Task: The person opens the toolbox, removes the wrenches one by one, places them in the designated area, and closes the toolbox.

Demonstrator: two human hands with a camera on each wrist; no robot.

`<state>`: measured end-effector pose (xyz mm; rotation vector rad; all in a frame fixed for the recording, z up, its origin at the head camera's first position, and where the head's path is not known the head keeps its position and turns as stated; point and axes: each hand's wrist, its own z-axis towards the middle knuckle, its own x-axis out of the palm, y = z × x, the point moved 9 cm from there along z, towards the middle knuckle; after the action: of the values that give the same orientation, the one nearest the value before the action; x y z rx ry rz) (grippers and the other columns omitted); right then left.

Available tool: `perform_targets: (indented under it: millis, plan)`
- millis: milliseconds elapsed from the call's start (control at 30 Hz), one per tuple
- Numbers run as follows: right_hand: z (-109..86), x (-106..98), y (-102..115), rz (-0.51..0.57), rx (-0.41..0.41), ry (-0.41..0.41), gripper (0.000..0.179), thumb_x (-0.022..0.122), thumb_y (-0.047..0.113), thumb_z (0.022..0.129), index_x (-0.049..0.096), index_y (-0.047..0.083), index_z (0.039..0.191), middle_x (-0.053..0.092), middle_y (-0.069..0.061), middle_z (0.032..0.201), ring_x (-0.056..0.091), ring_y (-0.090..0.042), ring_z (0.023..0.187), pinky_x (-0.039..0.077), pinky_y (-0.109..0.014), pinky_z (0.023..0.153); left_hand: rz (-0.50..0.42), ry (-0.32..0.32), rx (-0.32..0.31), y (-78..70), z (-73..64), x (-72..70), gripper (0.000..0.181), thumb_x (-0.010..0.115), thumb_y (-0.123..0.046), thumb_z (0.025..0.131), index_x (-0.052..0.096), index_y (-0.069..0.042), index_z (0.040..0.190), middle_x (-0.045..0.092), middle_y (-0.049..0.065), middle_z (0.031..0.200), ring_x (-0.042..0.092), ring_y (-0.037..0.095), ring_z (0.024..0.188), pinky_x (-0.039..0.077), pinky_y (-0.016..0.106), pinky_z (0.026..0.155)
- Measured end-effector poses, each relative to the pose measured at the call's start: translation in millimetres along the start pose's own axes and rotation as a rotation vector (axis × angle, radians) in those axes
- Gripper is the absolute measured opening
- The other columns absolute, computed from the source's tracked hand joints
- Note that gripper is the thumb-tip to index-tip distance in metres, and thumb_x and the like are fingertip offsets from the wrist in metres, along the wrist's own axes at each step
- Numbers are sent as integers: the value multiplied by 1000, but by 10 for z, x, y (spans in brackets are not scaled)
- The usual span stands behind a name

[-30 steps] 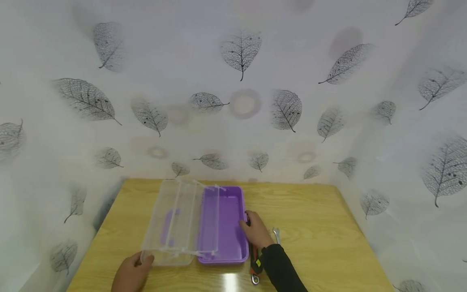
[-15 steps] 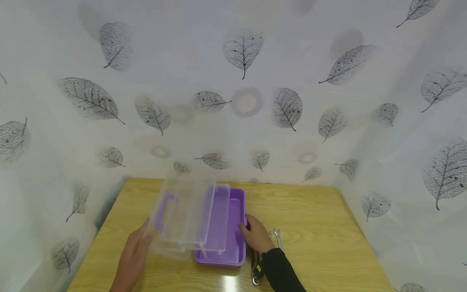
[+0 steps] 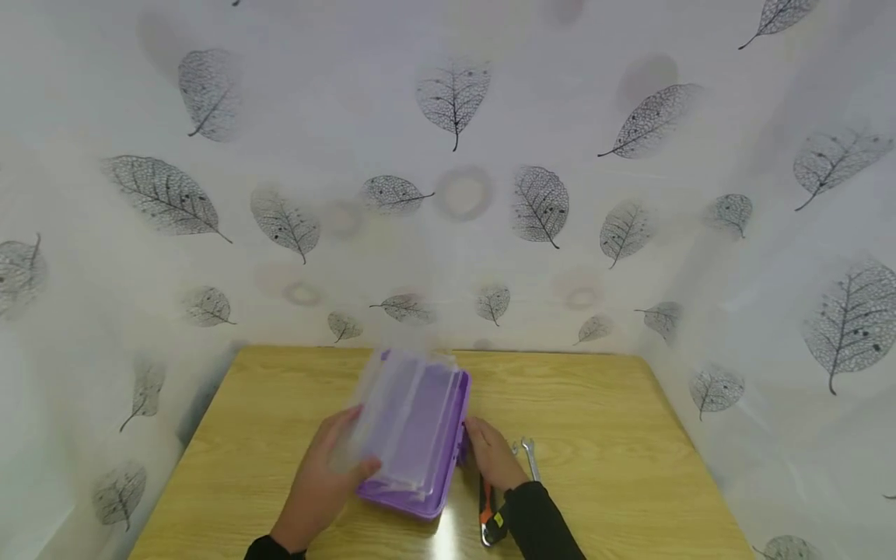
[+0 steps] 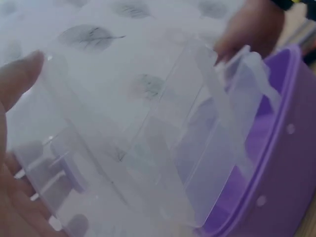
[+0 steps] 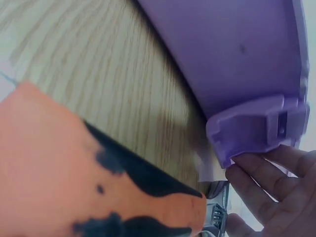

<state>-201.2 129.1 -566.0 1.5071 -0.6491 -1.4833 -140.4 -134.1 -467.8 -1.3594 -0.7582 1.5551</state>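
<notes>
A purple plastic box (image 3: 458, 435) sits on the table, turned at a slight angle. Over it lean its clear lid (image 3: 374, 416) and clear fold-out trays (image 4: 217, 158). My left hand (image 3: 325, 478) grips the lid's edge, thumb on one face and fingers showing through from the other. On the box's right side, a purple latch (image 5: 242, 128) sticks out from the wall. My right hand (image 3: 493, 455) touches that latch with extended fingers, as the right wrist view shows. The purple handle (image 4: 69, 168) shows blurred through the lid.
Just right of the box lies a tool with an orange and black handle (image 5: 138, 187). A metal wrench (image 3: 532, 459) lies beyond my right wrist. Leaf-patterned cloth (image 3: 448, 233) rises behind the wooden table (image 3: 595, 404).
My left hand has swung the lid and trays rightward over the box. The box has turned slightly. My right thumb has left the box's inner rim.
</notes>
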Motion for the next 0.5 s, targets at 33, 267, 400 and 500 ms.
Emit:
perform_targets:
  millis: [33, 267, 400, 500]
  plan:
    - [10, -3, 4, 3, -4, 2, 40, 25, 35, 103, 61, 17, 106, 62, -3, 98, 57, -24, 98, 45, -49, 88, 58, 17, 37, -35, 1, 84, 73, 72, -42, 74, 37, -33, 138, 38, -5, 139, 36, 25, 124, 34, 63, 94]
    - [42, -12, -3, -57, 43, 18, 46, 26, 39, 102, 63, 12, 99, 62, -7, 101, 56, -26, 97, 45, -49, 84, 455, 149, 397, -146, -80, 601, 77, 67, -58, 66, 50, -20, 131, 47, -6, 125, 38, 22, 119, 26, 57, 101]
    - [86, -28, -29, -72, 68, 18, 48, 26, 44, 101, 63, 13, 103, 61, -4, 103, 56, -23, 97, 47, -47, 82, 511, 140, 483, -171, -75, 622, 72, 69, -51, 72, 49, -16, 131, 50, -3, 124, 42, 21, 118, 26, 55, 103]
    - [140, -53, -26, -27, 84, -9, 44, 30, 42, 100, 59, 12, 113, 60, -6, 112, 55, -25, 104, 46, -49, 87, 409, 19, 395, -168, 84, 319, 61, 69, -37, 80, 47, -13, 132, 52, 4, 125, 45, 25, 115, 36, 54, 96]
